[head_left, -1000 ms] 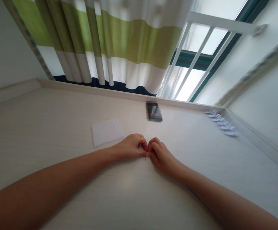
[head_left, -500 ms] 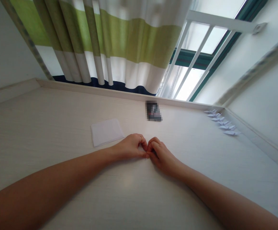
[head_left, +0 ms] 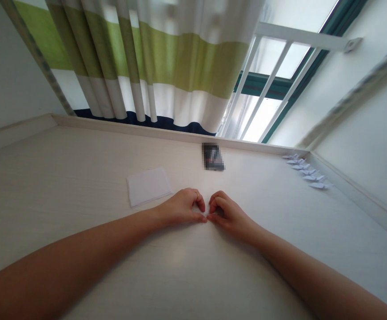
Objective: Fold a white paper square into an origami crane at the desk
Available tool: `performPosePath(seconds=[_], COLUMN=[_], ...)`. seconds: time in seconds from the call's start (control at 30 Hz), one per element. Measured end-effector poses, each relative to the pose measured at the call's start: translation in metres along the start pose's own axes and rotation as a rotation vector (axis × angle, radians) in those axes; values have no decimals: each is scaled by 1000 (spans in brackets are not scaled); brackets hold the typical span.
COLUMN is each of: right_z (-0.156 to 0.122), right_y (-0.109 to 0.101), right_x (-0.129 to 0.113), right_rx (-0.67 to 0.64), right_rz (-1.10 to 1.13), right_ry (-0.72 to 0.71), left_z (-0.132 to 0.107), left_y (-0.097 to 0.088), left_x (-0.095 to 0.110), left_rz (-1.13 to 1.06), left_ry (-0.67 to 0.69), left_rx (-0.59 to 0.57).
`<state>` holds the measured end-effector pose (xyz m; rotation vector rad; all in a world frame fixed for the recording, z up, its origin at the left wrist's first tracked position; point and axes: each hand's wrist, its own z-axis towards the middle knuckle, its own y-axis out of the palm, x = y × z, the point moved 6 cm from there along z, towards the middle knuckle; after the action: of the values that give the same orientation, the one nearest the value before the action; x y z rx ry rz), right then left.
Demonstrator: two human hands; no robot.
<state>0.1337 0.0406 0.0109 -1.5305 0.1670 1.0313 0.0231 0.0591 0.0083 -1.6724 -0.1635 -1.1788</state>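
My left hand and my right hand rest side by side on the pale wooden tabletop. Their thumbs and curled fingertips meet in a pinch around a small thing that I cannot make out. A ring shows on a finger of my left hand. Just left of my left hand lies a stack of white square paper. Several small folded white paper figures sit in a row near the far right corner.
A small dark object, blurred out, stands at the back edge of the table. Behind it hang a green and white striped curtain and a window with white bars. Walls close the table on both sides.
My two hands have drawn slightly apart at the knuckles while the fingertips stay together. The view has shifted a little.
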Motion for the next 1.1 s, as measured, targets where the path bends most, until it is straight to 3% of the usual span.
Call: performPosePath(seconds=[0.23, 0.4, 0.7, 0.93, 1.1], right_z=[0, 1, 4, 5, 4], right_y=[-8, -12, -17, -17, -13], right_x=[1, 10, 18, 18, 14], right_rx=[-26, -9, -129, -69, -99], right_rz=[21, -80, 1, -29, -93], right_ry=[51, 124, 140, 167, 178], left_z=[0, 1, 1, 1, 1], left_y=[0, 0, 0, 0, 0], left_x=[1, 1, 2, 1, 1], left_rz=[18, 34, 42, 29, 30], left_ry=[3, -19, -15, -12, 4], left_rx=[-2, -9, -18, -17, -10])
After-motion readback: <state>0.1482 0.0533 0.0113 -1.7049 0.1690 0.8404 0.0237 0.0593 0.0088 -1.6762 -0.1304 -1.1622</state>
